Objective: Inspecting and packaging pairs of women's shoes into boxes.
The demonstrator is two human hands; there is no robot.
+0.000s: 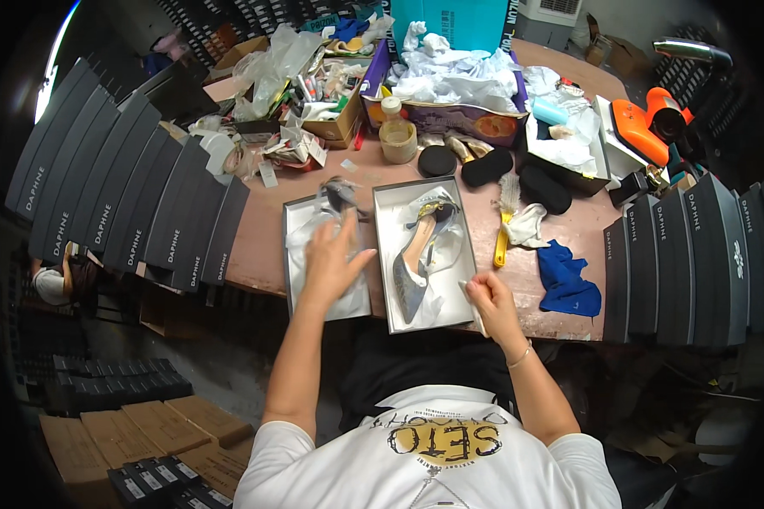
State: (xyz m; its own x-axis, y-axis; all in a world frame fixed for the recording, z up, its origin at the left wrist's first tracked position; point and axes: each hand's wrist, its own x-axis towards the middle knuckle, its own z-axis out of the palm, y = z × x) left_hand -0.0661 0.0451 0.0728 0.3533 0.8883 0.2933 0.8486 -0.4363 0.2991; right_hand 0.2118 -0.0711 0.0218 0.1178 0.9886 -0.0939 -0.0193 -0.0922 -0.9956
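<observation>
My left hand [331, 259] lies spread, fingers released, on white tissue in the open grey shoe-box half [293, 222], while my right hand [486, 297] pinches its sibling's corner [467, 316], where one glittery silver heeled shoe [420, 246] already lies, lid not yet on.

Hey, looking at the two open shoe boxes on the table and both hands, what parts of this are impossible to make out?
- Head view: the contents of the left open grey box are hidden by white tissue paper and the left hand.
- Head view: a dark object above that hand is motion-blurred, so its kind is unclear.
- Head view: the thin pale item in the right hand is too small to identify.
- Head view: the silver high-heeled shoe's far side faces away.
</observation>
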